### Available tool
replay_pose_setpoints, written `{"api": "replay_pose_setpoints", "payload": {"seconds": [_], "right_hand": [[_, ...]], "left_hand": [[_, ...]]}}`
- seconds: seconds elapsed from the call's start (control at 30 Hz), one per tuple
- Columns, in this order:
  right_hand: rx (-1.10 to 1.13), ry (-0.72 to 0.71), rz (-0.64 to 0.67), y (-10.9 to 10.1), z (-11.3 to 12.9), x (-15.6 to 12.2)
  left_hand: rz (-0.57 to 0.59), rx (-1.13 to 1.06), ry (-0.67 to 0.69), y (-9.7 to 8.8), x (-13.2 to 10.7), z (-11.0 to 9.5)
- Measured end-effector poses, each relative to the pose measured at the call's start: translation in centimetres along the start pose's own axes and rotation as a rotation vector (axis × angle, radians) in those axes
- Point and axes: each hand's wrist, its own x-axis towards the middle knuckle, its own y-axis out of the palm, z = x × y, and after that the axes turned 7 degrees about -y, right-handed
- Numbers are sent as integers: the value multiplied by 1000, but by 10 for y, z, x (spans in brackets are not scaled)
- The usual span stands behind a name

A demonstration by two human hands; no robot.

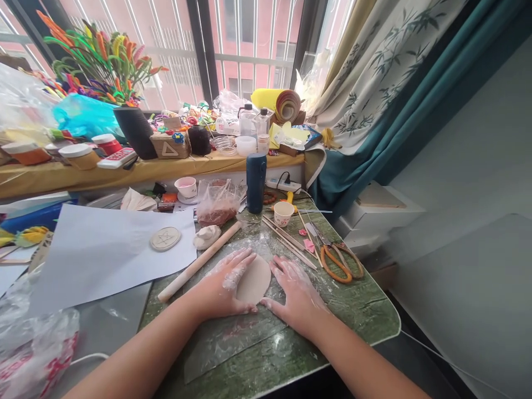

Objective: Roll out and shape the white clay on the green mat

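A flat, pale round slab of clay (254, 280) lies on a clear plastic sheet (220, 343) on the green table. Around its left edge curves my left hand (228, 284), fingers stretched and thumb apart. My right hand (294, 289) rests at the slab's right edge, its fingers spread too. White residue covers both hands. To the left lies a wooden rolling pin (199, 263), with a lump of clay (206, 237) beside it. A clay disc with a star drawn on it (165, 239) sits on white paper (108, 260).
Large orange-handled scissors (343, 263) and several wooden sticks (291, 244) lie at the right, near a paper cup (283, 213). A dark blue cylinder (256, 183) stands behind, next to a bag of brown material (218, 208). The table edge (393, 327) runs along the right.
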Motion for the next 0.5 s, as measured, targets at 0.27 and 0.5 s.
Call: {"api": "replay_pose_setpoints", "payload": {"seconds": [0.27,0.5], "right_hand": [[-40,1,-9,-1,1,1],[-50,-1,-17,-5,1,15]], "left_hand": [[8,-24,21,-3,-3,-3],[-11,-38,21,-1,-1,-2]]}}
